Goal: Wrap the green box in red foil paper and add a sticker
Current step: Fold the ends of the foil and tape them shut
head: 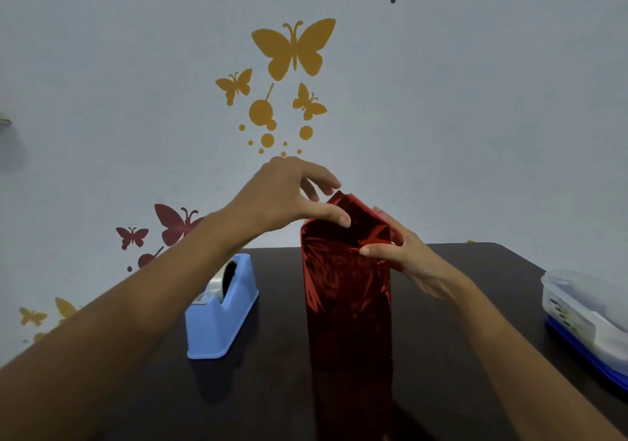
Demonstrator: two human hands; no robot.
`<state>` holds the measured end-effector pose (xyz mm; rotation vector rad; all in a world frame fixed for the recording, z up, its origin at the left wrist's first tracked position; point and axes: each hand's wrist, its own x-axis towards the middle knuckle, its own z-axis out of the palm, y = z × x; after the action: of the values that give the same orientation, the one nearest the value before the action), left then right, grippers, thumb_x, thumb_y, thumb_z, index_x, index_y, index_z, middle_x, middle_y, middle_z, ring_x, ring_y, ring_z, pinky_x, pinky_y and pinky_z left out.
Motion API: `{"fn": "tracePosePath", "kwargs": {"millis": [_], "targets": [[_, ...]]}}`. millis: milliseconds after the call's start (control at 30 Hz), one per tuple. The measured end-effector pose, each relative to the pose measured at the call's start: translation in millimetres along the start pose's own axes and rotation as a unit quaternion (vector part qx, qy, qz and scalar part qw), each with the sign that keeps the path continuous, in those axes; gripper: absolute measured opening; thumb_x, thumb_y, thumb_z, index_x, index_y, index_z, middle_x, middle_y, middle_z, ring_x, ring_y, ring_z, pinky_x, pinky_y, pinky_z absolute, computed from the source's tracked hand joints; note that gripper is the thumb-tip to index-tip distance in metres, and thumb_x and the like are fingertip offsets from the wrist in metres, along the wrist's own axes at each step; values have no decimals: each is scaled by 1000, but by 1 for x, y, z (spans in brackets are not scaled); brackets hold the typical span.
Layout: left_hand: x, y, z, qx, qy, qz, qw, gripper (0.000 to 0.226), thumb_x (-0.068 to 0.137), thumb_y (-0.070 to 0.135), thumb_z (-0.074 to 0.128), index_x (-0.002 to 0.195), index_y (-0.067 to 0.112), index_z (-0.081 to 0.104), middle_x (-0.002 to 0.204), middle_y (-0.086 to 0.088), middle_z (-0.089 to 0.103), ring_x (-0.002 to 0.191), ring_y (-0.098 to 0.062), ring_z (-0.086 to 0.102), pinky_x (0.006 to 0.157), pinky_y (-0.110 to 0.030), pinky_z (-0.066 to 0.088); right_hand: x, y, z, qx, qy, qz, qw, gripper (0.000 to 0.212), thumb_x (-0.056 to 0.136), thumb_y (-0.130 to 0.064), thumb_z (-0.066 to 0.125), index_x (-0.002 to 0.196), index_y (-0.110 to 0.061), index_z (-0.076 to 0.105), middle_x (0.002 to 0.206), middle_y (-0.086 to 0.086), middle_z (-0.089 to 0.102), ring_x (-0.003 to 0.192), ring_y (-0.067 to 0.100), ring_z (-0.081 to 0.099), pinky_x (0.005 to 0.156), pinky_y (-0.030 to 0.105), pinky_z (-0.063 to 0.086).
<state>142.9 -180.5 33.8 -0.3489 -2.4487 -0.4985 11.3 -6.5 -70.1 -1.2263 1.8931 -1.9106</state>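
Red foil paper (pixel 346 298) sheathes the box standing upright on the dark table (pixel 278 389), beside the blue tape dispenser (pixel 221 318). Your left hand (pixel 285 196) is spread, thumb pressing the folded top; your right hand (pixel 404 257) pinches the foil's upper right edge.

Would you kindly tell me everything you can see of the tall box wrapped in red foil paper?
The tall box wrapped in shiny red foil paper stands upright on the dark table. Its foil is creased and reflective and covers every visible side; no green shows. At the top, loose foil rises to a crumpled peak, not yet folded flat. The left grip, a bare hand, rests its thumb on the upper front, fingers spread; the right grip pinches the upper right edge. No sticker is visible.
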Motion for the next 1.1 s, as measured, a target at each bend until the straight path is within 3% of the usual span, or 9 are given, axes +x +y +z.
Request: {"fn": "tracePosePath", "kwargs": {"millis": [100,267,400,467,567,667,800,1000,1100], "targets": [[4,-1,5,-10,21,23,999,37,59,51,77,87,27,75,87,11,72,73,-3,65,72,-24,53,-2,-2,1,0,12,-6,1000,45,74,-14,74,99,-47,57,119,-10,58,117,12,53,91,25,47],[17,-3,3,-86,17,42,995,3,75,18,77,78,18,76,72,8,72,68,-2,67,68,-13,50,-2,-3,3,5,23,0,1000,56,71,-15,78,108,-48,51,124,-9,55,122,14,49,95,27,47],[27,-10,3,-121,-12,25,992,3,78,13,74,79,11,75,73,-2,71,63,-1,63,62,-10,46,-3,-3,3,7,32,11,999,79,76,-11,72,140,-34,33,118,-25,47,112,2,48,87,19,45],[33,-17,7,-128,-24,7,991,5,80,13,72,80,8,74,73,-4,70,62,0,60,61,-9,45,-2,-3,4,1,24,4,1000,75,75,-13,73,136,-39,38,117,-28,47,115,4,47,87,17,43],[39,-27,16,-133,-46,-23,990,7,84,13,68,83,7,72,76,-1,69,66,1,62,64,-10,46,-2,-5,5,-11,-1,-3,1000,48,71,-19,74,104,-47,55,123,-22,52,121,8,47,99,27,41],[43,-35,26,-141,-53,-56,987,10,85,13,67,86,4,73,76,1,68,64,5,60,60,-5,42,0,-5,4,-7,6,2,1000,60,69,-19,75,114,-49,47,116,-24,53,116,2,48,98,26,42],[46,-41,38,-145,-63,-81,984,11,84,15,69,88,6,74,76,3,69,63,7,59,57,-5,41,3,-1,-1,-6,15,22,1000,82,62,-24,80,129,-44,38,122,-19,52,125,12,45,101,30,42],[45,-43,48,-149,-68,-98,982,11,80,16,73,86,6,76,83,-3,73,73,-5,65,81,-26,50,6,1,-2,-2,19,22,1000,71,61,-27,77,119,-48,43,121,-19,52,127,14,44,108,37,36],[43,-41,49,-139,-69,-143,978,24,80,22,74,102,14,73,104,2,69,93,-6,61,92,-30,44,5,2,-1,0,24,21,999,67,60,-26,78,115,-49,47,122,-18,54,124,12,47,105,34,40]]}}
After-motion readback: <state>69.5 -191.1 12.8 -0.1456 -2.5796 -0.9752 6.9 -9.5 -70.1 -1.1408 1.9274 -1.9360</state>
